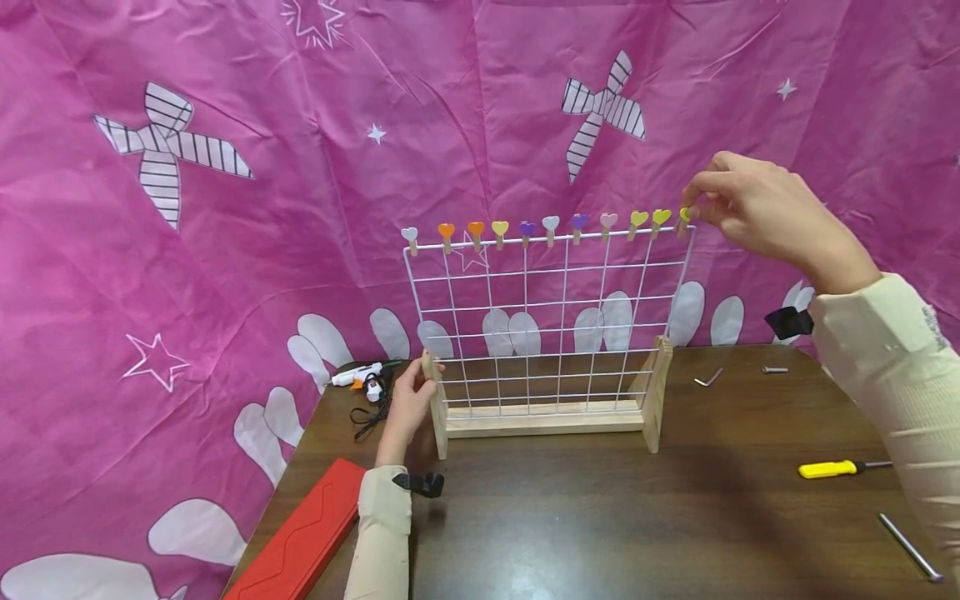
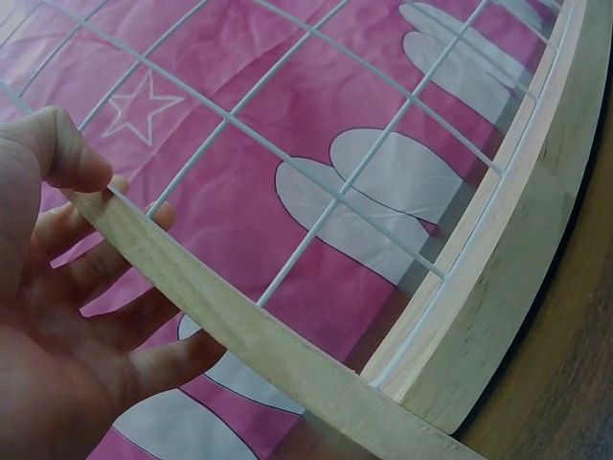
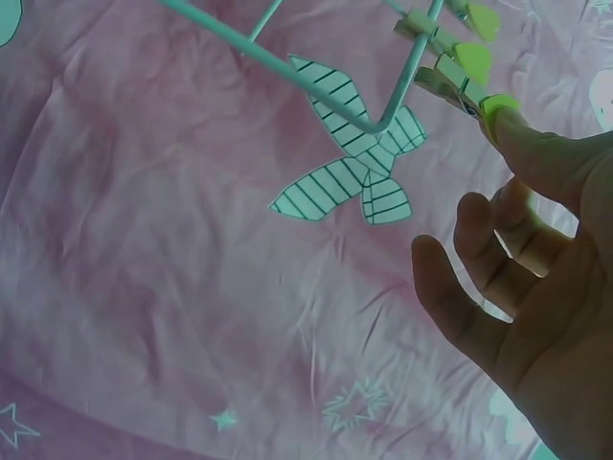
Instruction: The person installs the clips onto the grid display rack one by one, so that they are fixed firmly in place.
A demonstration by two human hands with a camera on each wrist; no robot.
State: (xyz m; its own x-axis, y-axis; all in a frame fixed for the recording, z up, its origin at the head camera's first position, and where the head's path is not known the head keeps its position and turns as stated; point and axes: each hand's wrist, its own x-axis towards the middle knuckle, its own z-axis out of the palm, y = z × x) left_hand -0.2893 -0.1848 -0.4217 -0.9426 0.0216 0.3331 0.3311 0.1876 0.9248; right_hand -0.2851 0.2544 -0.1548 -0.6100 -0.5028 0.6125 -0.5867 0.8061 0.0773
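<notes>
A white wire grid (image 2: 230,117) stands upright in a light wooden stand (image 1: 540,427). Several small clothespins with coloured hearts, such as an orange one (image 1: 446,231) and a white one (image 1: 551,223), line its top wire. At the top right corner, my right hand (image 1: 772,217) pinches a clothespin (image 3: 460,88) with a yellow-green heart between thumb and forefinger. That clothespin's wooden end is right at the wire, while my other fingers are spread apart from it. My left hand (image 1: 408,408) grips the upper end of the stand's left side post (image 2: 211,297), thumb in front and fingers behind.
Back left lies a white glue gun (image 1: 360,375) with a black cord. A red box (image 1: 307,533) is at the left edge. On the right are a yellow-handled screwdriver (image 1: 828,470), a metal rod (image 1: 909,546), a hex key (image 1: 710,379) and a small bolt (image 1: 776,370).
</notes>
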